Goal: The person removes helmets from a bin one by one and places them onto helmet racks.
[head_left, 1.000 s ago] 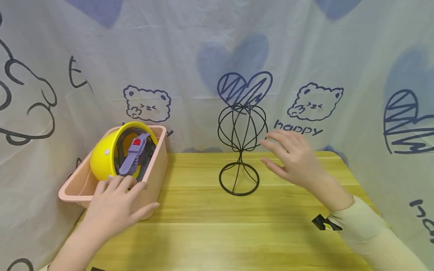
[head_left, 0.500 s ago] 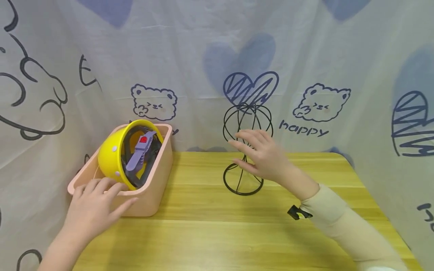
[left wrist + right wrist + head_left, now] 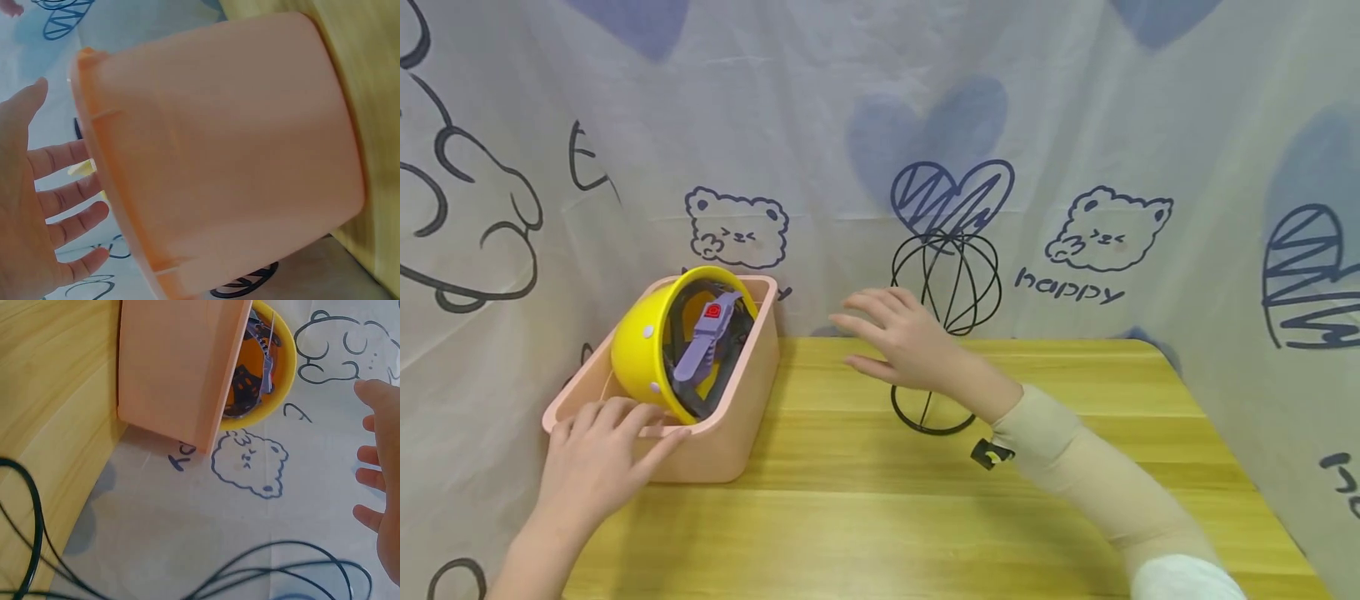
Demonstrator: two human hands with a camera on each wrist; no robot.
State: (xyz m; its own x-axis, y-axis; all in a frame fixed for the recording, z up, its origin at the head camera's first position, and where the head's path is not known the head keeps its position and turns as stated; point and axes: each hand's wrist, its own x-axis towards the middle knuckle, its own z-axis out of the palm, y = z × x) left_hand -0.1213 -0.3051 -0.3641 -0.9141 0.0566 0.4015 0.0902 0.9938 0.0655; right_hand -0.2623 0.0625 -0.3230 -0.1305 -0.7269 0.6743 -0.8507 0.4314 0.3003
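Note:
A yellow safety helmet [image 3: 638,354] lies on its side in a pink plastic bin [image 3: 730,458], its inner harness and purple strap with a red mark facing right. My left hand [image 3: 597,454] is at the bin's near rim, fingers extended over it beside the helmet. In the left wrist view, the fingers of that hand [image 3: 22,212] are spread along the rim, and little of the helmet shows. My right hand [image 3: 910,343] hovers in the air, holding nothing, between the bin and a black wire stand [image 3: 933,432]; it partly hides the stand's middle.
The wooden table [image 3: 820,533] carries the bin at its left and the wire stand near its back centre. A pale curtain [image 3: 827,100] printed with hearts and bears encloses the back and sides.
My right hand has moved left from beside the wire stand, across its front, toward the bin. My left hand has shifted slightly left and down along the near rim. The helmet stays in the bin.

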